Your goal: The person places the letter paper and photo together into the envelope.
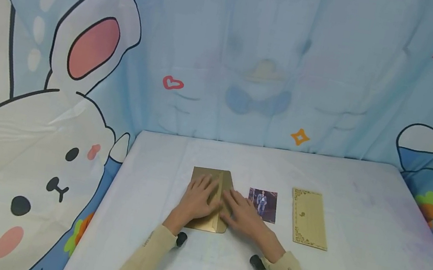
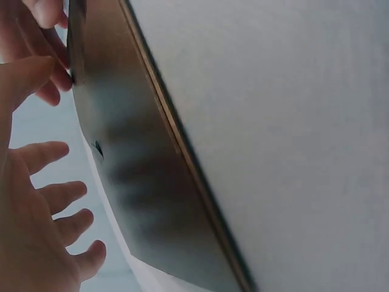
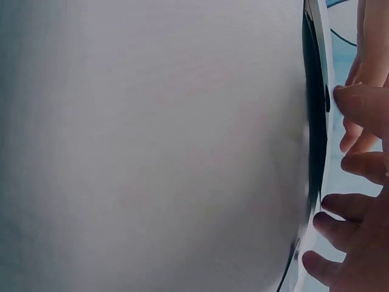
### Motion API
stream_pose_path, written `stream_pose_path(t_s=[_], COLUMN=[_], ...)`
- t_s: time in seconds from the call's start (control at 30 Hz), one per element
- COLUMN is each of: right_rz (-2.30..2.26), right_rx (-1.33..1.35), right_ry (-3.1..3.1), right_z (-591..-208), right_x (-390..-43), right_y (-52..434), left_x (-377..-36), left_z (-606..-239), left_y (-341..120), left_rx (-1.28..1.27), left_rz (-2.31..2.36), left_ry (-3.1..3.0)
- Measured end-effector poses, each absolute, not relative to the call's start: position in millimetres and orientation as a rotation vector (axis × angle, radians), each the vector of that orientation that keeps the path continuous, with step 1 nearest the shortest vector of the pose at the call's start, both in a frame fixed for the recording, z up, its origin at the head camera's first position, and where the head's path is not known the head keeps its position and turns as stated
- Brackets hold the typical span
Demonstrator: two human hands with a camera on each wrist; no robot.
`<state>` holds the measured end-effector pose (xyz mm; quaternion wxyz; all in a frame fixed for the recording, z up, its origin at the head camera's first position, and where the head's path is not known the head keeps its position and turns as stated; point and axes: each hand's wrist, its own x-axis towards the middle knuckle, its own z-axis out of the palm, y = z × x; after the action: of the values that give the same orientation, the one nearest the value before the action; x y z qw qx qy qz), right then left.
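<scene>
Gold folder (image 1: 207, 222) is lying beneath our left hand (image 1: 196, 202) and right hand (image 1: 245, 214); we're gripping nothing, fingers spread, probably flattening it.

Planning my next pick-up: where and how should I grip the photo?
Probably pinch the photo by its right edge, coming from the right: it lies flat, that edge is uncovered, and the right hand hides its lower left corner.

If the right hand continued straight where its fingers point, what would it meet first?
The right hand would probably meet first the right flap of the gold folder; contact may already exist, as depth is unclear.
</scene>
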<state>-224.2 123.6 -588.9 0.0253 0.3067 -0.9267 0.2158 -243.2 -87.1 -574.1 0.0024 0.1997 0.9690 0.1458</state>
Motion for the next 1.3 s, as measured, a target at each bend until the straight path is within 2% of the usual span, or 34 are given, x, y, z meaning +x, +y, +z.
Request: stream_pose_path(t_s=[0.63, 1.3], right_rz=[0.605, 0.582], right_rx=[0.946, 0.968], right_ry=[-2.993, -3.015], right_z=[-588.7, -578.2], right_x=[-219.4, -227.5], right_y=[122.0, 121.4], left_x=[-243.4, -255.1], left_z=[-578.1, -564.6], left_y=[-84.7, -86.6], left_rx=[0.524, 0.510], left_rz=[0.397, 0.359], left_ry=[2.910, 2.873])
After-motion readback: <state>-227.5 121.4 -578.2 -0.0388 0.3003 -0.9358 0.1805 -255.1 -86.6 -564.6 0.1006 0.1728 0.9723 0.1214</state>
